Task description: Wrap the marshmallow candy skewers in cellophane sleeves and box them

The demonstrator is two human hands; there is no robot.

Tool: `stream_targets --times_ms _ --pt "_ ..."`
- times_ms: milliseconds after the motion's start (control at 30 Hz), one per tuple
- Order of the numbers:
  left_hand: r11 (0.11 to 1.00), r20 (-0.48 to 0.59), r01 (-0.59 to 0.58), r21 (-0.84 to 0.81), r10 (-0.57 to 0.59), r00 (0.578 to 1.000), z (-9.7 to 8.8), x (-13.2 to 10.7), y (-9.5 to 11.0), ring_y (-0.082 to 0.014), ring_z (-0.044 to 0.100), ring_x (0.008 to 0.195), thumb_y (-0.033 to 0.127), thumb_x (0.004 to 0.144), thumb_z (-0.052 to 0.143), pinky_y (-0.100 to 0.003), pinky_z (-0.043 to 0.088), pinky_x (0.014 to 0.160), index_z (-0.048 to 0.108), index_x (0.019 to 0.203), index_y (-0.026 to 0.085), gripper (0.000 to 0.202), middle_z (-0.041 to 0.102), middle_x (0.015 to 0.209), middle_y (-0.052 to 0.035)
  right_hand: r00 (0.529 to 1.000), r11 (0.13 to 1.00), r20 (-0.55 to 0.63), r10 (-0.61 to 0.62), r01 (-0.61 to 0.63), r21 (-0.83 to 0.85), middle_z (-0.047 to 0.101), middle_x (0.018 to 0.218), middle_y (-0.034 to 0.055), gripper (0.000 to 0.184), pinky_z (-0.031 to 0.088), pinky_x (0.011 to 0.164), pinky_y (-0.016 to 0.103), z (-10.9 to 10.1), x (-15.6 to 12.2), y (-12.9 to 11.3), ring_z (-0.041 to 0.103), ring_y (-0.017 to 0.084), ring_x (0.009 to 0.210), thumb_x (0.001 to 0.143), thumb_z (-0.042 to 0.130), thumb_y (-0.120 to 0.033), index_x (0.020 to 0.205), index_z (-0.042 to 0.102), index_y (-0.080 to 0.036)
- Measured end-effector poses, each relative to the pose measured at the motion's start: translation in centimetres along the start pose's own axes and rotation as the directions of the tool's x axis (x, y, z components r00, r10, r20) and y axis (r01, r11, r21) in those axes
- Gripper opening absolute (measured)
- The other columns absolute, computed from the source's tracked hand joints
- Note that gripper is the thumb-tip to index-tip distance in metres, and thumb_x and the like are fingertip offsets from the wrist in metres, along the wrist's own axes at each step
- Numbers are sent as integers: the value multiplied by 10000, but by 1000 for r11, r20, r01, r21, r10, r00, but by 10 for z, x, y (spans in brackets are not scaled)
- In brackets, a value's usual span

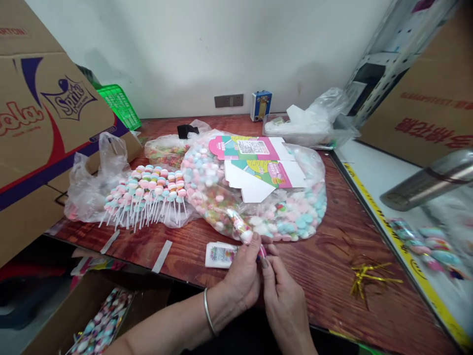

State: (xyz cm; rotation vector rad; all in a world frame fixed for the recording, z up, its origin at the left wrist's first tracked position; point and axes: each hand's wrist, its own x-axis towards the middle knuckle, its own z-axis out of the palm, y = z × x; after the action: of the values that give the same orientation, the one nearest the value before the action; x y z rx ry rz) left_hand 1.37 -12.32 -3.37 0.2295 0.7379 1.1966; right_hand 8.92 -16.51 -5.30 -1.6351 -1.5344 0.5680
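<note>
Left hand (242,278): closed round the wrapped marshmallow candy (243,230), tilted before the large clear bag (318,165)
Right hand (286,296): fingertips pinched at its lower end
Handling: firm on wrapper, gentle on marshmallows, seems best
Large clear bag: loose pastel marshmallows
Floor-side carton (61,318): wrapped candies
</note>
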Motion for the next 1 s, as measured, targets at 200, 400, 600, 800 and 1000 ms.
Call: stream_targets --times_ms 200,400,600,800,1000 --pt "987 154 86 135 -107 982 -2 0 3 -232 618 1050 505 842 591 -343 412 997 688 1116 126 477 690 1099 -136 902 890 -204 -381 298 -346 700 978 136 381 509 647 293 11 0 6 674 214 803 973 392 -326 1250 546 -114" --pt "947 280 -25 321 -69 958 -6 -9 9 -249 524 1212 372 850 609 -369 332 1086 673 1188 160 404 641 1250 -113 995 915 -93 33 7 402 618 814 38 214 442 673 248 2 4 6 567 140 735 938 490 -338 875 624 -185" --pt "838 234 131 529 -293 927 -20 -9 17 -182 645 781 379 790 695 -281 518 677 668 1193 171 454 721 946 -117 886 213 368 281 -431 877 303 595 -99 306 243 389 166 -1 -6 -3 188 44 446 854 597 -485 784 483 -209" --pt "861 327 268 431 -426 843 -30 -1 11 -120 566 529 327 757 732 -253 475 570 707 1108 147 395 658 631 -48 853 22 472 223 -488 872 354 608 -93 255 284 396 171 -8 -16 5 231 43 432 820 656 -443 917 570 -224" --pt "880 198 65 470 -177 964 -13 3 -8 -112 618 707 282 779 713 -224 486 751 760 901 129 200 705 817 -65 967 746 -31 254 -176 643 609 959 49 263 433 894 320 -15 -14 17 545 176 934 850 621 -443 999 684 -235"
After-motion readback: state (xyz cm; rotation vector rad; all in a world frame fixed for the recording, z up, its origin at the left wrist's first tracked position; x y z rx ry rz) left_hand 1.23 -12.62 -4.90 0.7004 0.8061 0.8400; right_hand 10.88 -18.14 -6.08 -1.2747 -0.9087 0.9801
